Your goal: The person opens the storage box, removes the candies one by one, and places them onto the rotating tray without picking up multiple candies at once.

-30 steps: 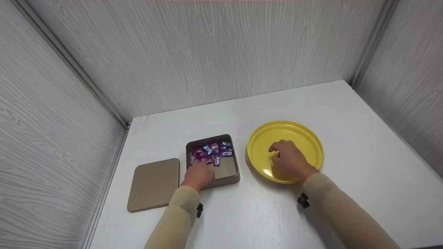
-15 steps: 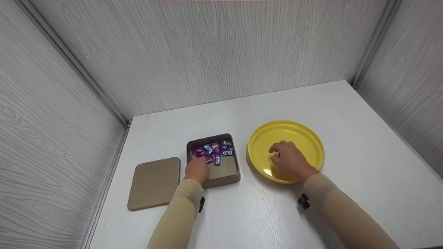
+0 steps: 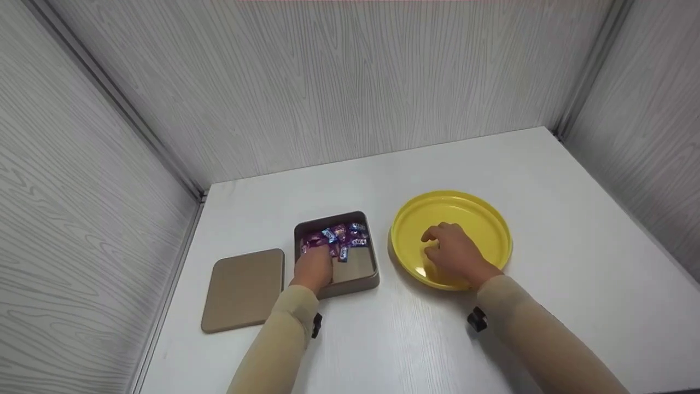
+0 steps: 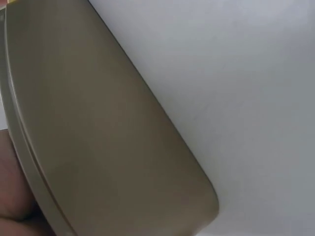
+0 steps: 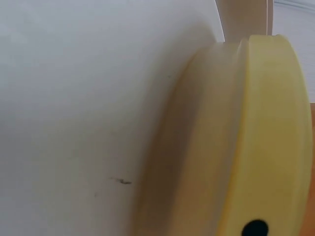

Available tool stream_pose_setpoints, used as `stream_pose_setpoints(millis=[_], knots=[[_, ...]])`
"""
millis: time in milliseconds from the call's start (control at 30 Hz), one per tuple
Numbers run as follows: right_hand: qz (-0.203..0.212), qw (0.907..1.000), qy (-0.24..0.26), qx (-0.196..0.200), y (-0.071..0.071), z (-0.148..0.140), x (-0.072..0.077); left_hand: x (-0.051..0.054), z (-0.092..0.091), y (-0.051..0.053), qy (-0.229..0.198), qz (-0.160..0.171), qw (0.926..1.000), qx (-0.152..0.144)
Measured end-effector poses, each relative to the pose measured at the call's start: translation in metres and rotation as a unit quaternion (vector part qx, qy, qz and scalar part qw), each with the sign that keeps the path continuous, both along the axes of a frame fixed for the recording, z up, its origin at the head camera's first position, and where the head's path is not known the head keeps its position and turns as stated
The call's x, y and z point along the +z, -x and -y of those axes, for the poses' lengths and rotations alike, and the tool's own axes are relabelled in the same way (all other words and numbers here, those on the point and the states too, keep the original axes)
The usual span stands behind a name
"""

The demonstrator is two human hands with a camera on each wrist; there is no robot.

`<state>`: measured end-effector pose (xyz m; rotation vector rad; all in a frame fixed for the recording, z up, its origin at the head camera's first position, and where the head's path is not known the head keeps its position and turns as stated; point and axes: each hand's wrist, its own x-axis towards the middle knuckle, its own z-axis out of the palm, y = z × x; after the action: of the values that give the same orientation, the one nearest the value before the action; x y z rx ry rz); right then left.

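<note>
The left hand (image 3: 313,269) is in the candy box (image 3: 358,266), grip hidden from here; the right hand (image 3: 455,250) hangs relaxed over the yellow plate (image 3: 454,210).

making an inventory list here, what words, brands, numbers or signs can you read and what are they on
Nothing legible in any view.
Wrapped pieces in the brown box: pale lettering on the blue wrappers, too small and blurred to read.
Brown box, flat brown lid, yellow tray: no lettering seen on the visible sides, only a black spot low in the right wrist view.
</note>
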<state>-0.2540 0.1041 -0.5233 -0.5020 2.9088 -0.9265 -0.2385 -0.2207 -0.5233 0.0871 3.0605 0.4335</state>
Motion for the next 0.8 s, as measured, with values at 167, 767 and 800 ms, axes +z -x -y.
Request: stream_pose_setpoints(millis=[167, 767, 800], knots=[[-0.015, 0.9998, -0.004, 0.011, 0.0, 0.005, 0.003, 0.007, 0.005, -0.005, -0.06, 0.007, 0.9982, 0.005], [-0.024, 0.998, 0.04, 0.042, -0.019, 0.043, 0.016, 0.021, -0.017, -0.041, -0.263, -0.039, 0.9638, 0.021], [-0.03, 0.9975, 0.045, 0.046, -0.021, 0.047, 0.017, 0.02, -0.018, -0.043, -0.271, -0.039, 0.9615, 0.02]])
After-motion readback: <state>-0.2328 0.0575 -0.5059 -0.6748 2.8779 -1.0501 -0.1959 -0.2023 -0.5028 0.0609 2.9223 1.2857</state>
